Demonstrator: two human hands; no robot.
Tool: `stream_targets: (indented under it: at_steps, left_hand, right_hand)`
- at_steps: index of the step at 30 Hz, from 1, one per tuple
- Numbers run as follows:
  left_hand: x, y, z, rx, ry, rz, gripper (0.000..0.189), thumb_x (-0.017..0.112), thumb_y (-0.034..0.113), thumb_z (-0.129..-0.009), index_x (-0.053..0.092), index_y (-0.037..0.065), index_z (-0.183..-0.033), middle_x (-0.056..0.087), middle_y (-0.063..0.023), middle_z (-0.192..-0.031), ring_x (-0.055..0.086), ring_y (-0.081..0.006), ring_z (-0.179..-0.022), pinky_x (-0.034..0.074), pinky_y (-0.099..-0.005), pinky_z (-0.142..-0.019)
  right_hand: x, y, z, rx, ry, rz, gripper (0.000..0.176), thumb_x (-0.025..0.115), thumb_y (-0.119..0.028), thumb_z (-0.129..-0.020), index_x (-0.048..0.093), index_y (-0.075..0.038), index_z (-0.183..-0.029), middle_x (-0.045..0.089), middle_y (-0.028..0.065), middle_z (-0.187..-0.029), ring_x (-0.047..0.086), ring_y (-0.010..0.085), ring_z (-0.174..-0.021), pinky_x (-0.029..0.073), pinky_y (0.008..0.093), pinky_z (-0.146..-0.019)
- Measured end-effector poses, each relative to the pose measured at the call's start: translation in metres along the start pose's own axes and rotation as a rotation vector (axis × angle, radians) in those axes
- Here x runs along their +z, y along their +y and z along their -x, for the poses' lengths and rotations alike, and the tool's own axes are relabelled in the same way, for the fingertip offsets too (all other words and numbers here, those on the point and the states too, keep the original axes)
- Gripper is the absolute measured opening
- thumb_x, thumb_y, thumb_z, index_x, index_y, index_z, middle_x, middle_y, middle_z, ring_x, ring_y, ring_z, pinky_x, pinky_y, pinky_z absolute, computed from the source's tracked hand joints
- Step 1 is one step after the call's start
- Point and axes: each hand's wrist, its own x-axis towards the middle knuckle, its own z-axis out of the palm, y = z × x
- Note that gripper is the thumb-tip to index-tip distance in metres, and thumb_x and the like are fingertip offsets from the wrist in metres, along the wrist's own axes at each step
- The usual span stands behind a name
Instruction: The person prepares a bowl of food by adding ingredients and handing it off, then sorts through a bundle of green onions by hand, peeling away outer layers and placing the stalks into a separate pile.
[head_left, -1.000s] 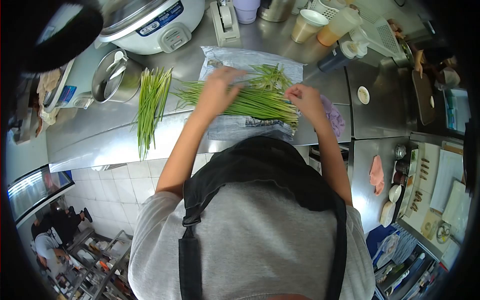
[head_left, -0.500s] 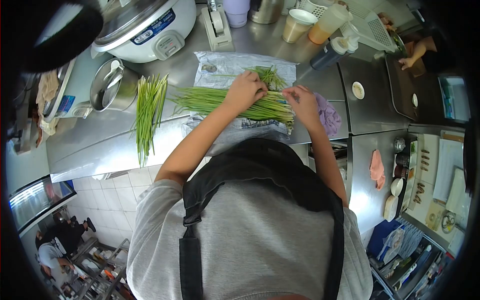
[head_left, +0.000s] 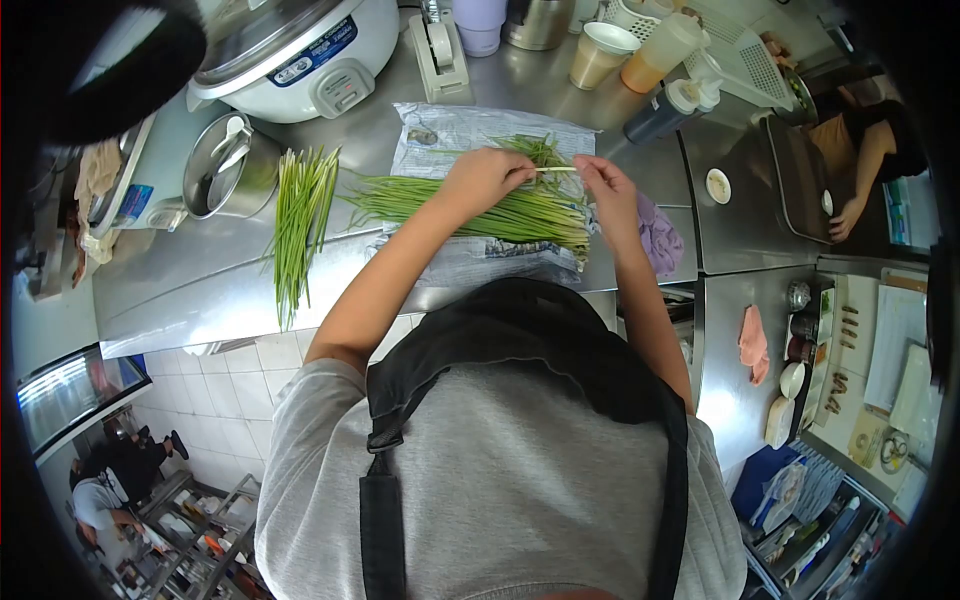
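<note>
Between my two hands a single pale chive stalk (head_left: pixel 556 169) is stretched level above the newspaper. My left hand (head_left: pixel 486 182) pinches it from the left, fingers closed. At its right end, the thumb and fingertips of my right hand (head_left: pixel 608 192) are closed on it. Below lies a large bunch of long green chives (head_left: pixel 490 212), white ends to the right, on spread newspaper (head_left: pixel 440 262). A small heap of green trimmings (head_left: pixel 540 150) sits behind the stalk, partly hidden by it. Another chive bundle (head_left: pixel 303 225) lies apart on the steel counter at left.
A rice cooker (head_left: pixel 300 65), metal pot (head_left: pixel 230 170) and tape dispenser (head_left: pixel 438 60) stand behind and left. Sauce bottles (head_left: pixel 665 110) and a cup (head_left: pixel 600 60) are at back right. A purple cloth (head_left: pixel 658 238) lies beside my right hand. A co-worker's arm (head_left: pixel 868 185) reaches in at far right.
Both hands have risen slightly off the bunch, and one stalk now shows between them. The co-worker's arm at far right has moved toward me.
</note>
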Motion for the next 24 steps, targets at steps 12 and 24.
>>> stream_targets:
  at_steps: [12,24]
  left_hand:
    - [-0.101,-0.003,-0.017,-0.210,0.159,1.371,0.032,0.044,0.027,-0.098,0.055,0.005,-0.119,0.042,0.0032,-0.069,0.036,-0.0070,-0.060,0.034,-0.0223,-0.053]
    - [-0.106,-0.027,-0.011,-0.179,0.367,1.736,0.031,0.044,0.021,-0.099,0.046,0.006,-0.125,0.059,-0.0087,-0.101,0.057,-0.0251,-0.100,0.048,-0.0386,-0.090]
  right_hand:
    - [-0.023,0.006,-0.028,-0.417,-0.261,0.815,0.023,0.066,-0.023,-0.085,0.069,-0.007,-0.102,0.069,0.0098,-0.097,0.064,0.0142,-0.086,0.047,0.0265,-0.081]
    - [0.005,-0.021,-0.024,-0.169,-0.229,1.063,0.026,0.074,-0.030,-0.074,0.072,-0.012,-0.093,0.070,0.0074,-0.077,0.067,0.0222,-0.072,0.052,0.0324,-0.069]
